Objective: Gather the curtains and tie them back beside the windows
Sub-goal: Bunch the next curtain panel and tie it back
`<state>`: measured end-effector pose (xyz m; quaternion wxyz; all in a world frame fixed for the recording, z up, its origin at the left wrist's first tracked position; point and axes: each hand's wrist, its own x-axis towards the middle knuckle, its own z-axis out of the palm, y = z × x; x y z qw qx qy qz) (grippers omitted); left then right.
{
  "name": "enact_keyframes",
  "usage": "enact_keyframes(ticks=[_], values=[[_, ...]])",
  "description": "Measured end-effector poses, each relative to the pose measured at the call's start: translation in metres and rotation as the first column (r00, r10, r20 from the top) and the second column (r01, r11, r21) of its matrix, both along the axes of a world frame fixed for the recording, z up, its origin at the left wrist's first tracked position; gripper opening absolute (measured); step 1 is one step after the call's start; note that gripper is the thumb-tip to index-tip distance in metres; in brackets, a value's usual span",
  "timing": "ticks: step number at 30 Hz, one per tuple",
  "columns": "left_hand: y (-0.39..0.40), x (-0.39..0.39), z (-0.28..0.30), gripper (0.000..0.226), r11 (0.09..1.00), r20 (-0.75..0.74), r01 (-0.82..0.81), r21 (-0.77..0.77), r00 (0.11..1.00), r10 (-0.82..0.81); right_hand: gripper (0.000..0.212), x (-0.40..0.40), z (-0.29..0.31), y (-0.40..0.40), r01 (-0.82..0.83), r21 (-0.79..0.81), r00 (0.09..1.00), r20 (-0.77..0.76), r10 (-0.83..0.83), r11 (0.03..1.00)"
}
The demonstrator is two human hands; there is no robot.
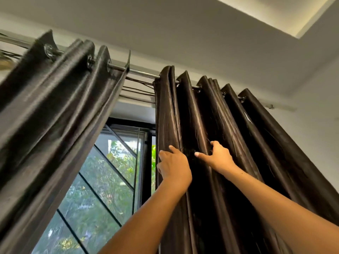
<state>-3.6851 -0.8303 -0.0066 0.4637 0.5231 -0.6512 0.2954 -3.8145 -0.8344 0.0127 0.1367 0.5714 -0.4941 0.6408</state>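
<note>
The right curtain [211, 125] hangs in folds from the rod [141, 72], right of the window [113, 162]. My left hand [174, 165] grips its inner edge, fingers curled round the hem. My right hand [218, 156] rests on the folds just beside it, thumb stretched left and fingers hooked into a pleat. The two hands are near each other but not touching. The left curtain [55, 107] hangs bunched on the same rod, across the glass. Above is the ceiling [165, 24].
</note>
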Motion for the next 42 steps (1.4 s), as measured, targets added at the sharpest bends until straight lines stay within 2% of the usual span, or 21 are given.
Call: enact_keyframes(ticks=[3, 5, 7, 9, 11, 13, 15, 16, 18, 19, 21, 22, 23, 24, 27, 29, 32, 34, 36, 40, 42], values=[[-0.009, 0.014, 0.013, 0.077, 0.994, 0.041, 0.111, 0.011, 0.993, -0.111, 0.064, 0.007, 0.024, -0.002, -0.002, 0.009, 1.000, 0.013, 0.002, 1.000], [-0.009, 0.023, 0.022, 0.092, 0.963, 0.100, 0.232, 0.136, 0.964, -0.247, 0.051, 0.018, 0.037, -0.002, -0.062, 0.010, 0.998, -0.017, 0.062, 0.998], [-0.006, 0.031, 0.029, 0.116, 0.859, 0.090, 0.364, 0.361, 0.903, -0.421, 0.032, 0.036, 0.046, 0.002, -0.065, -0.015, 0.989, -0.137, 0.063, 0.998], [0.000, 0.035, 0.032, 0.123, 0.757, 0.035, 0.440, 0.484, 0.854, -0.519, 0.022, 0.055, 0.055, 0.011, -0.110, -0.027, 0.970, -0.221, 0.101, 0.994], [0.000, 0.035, 0.033, 0.113, 0.777, 0.005, 0.472, 0.417, 0.854, -0.521, 0.024, 0.062, 0.062, 0.022, -0.187, 0.045, 0.951, -0.240, 0.192, 0.981], [-0.005, 0.035, 0.033, 0.096, 0.865, 0.023, 0.423, 0.269, 0.895, -0.445, 0.022, 0.058, 0.064, 0.027, -0.228, 0.127, 0.926, -0.278, 0.255, 0.965], [-0.014, 0.037, 0.029, 0.086, 0.925, 0.068, 0.339, 0.172, 0.932, -0.355, 0.030, 0.044, 0.064, 0.021, -0.126, 0.101, 0.938, -0.311, 0.152, 0.987], [-0.018, 0.038, 0.026, 0.085, 0.936, 0.093, 0.317, 0.155, 0.938, -0.333, 0.038, 0.034, 0.062, 0.014, 0.015, 0.044, 0.958, -0.287, -0.002, 0.999], [-0.023, 0.044, 0.021, 0.086, 0.955, 0.149, 0.259, 0.148, 0.948, -0.280, 0.060, 0.012, 0.057, -0.003, 0.315, 0.005, 0.941, -0.129, -0.312, 0.949], [-0.026, 0.048, 0.020, 0.087, 0.962, 0.172, 0.229, 0.146, 0.952, -0.253, 0.077, 0.002, 0.052, -0.011, 0.351, 0.037, 0.936, -0.025, -0.350, 0.936], [-0.031, 0.055, 0.022, 0.087, 0.969, 0.201, 0.198, 0.148, 0.953, -0.225, 0.110, -0.011, 0.043, -0.024, 0.225, 0.085, 0.955, 0.176, -0.237, 0.971], [-0.032, 0.059, 0.023, 0.087, 0.969, 0.205, 0.190, 0.155, 0.954, -0.220, 0.118, -0.017, 0.042, -0.030, 0.134, 0.090, 0.956, 0.252, -0.153, 0.987], [-0.034, 0.063, 0.025, 0.087, 0.969, 0.205, 0.185, 0.163, 0.954, -0.216, 0.119, -0.021, 0.043, -0.036, 0.056, 0.085, 0.951, 0.299, -0.079, 0.995], [-0.036, 0.066, 0.027, 0.087, 0.969, 0.207, 0.179, 0.169, 0.955, -0.213, 0.111, -0.022, 0.045, -0.040, 0.007, 0.072, 0.950, 0.312, -0.029, 0.997], [-0.041, 0.078, 0.032, 0.086, 0.973, 0.213, 0.158, 0.165, 0.958, -0.192, 0.045, 0.001, 0.052, -0.046, 0.052, -0.044, 0.987, 0.153, -0.045, 0.998], [-0.041, 0.093, 0.035, 0.084, 0.974, 0.206, 0.173, 0.149, 0.957, -0.202, 0.022, 0.038, 0.062, -0.049, 0.009, -0.159, 0.998, -0.068, -0.020, 0.987], [-0.036, 0.123, 0.038, 0.078, 0.968, 0.183, 0.210, 0.139, 0.955, -0.234, 0.025, 0.098, 0.083, -0.049, -0.150, -0.183, 0.939, -0.333, 0.082, 0.971], [-0.037, 0.136, 0.039, 0.078, 0.960, 0.169, 0.244, 0.136, 0.949, -0.265, 0.028, 0.117, 0.090, -0.043, -0.180, -0.174, 0.907, -0.409, 0.096, 0.968], [-0.040, 0.133, 0.039, 0.081, 0.945, 0.165, 0.283, 0.166, 0.937, -0.309, 0.031, 0.113, 0.091, -0.039, -0.144, -0.153, 0.897, -0.437, 0.064, 0.978], [-0.061, 0.094, 0.036, 0.089, 0.922, 0.191, 0.304, 0.238, 0.917, -0.351, 0.031, 0.070, 0.073, -0.037, 0.038, -0.083, 0.888, -0.453, -0.072, 0.996], [-0.067, 0.072, 0.034, 0.091, 0.905, 0.170, 0.322, 0.279, 0.910, -0.377, 0.034, 0.050, 0.066, -0.042, 0.032, -0.039, 0.906, -0.421, -0.046, 0.999]])
